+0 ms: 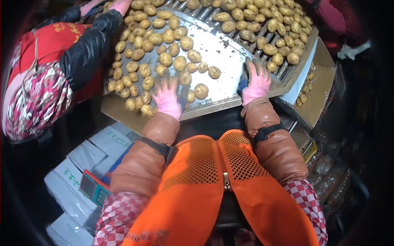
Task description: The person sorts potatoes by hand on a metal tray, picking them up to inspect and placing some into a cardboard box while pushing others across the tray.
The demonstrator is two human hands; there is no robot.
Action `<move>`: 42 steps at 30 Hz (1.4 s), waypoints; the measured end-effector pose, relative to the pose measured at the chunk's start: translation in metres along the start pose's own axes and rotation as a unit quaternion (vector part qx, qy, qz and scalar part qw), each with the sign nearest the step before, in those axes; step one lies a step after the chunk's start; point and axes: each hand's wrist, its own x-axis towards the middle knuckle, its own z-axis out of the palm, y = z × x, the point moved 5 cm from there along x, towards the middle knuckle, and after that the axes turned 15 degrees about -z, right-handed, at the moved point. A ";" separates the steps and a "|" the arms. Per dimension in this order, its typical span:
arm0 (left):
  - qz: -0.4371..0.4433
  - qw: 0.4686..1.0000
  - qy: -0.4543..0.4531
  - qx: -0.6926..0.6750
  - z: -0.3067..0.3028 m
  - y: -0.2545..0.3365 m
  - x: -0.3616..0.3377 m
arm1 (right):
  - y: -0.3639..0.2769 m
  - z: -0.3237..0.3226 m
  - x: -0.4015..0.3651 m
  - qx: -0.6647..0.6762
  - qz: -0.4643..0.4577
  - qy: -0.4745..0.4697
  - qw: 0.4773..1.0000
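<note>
Many potatoes (pixel 179 63) lie over a metal sorting table (pixel 223 78) with a smooth plate and a slatted part. My left hand (pixel 167 96), in a pink glove with dark fingertips, rests at the table's near edge beside several potatoes, fingers spread and holding nothing. At the right, my right hand (pixel 256 82), gloved the same way, lies on the near edge of the metal by the slats. Its fingers are apart, with nothing in them. A single potato (pixel 201 91) sits on the plate between my two hands, closer to the left one.
A co-worker (pixel 45 82) in red stands at the left, pink gloves at the far edge. Another person's sleeve (pixel 330 16) shows at the upper right. Below right is a carton (pixel 320 82) with potatoes. White boxes (pixel 74 164) and a scale (pixel 93 186) are at lower left.
</note>
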 end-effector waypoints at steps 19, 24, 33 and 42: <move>-0.145 0.979 0.126 0.068 -0.049 -0.009 0.189 | 0.001 0.012 0.011 0.069 -0.004 -0.043 0.997; -0.055 0.997 0.058 0.005 -0.054 0.046 0.090 | -0.008 -0.017 0.024 0.054 -0.067 0.011 0.996; 0.056 0.997 0.037 -0.036 -0.032 -0.032 0.000 | -0.006 -0.004 0.000 0.076 -0.051 0.040 0.995; -0.122 0.987 0.015 -0.103 -0.060 0.020 0.041 | -0.014 -0.009 0.003 0.041 -0.050 0.033 0.997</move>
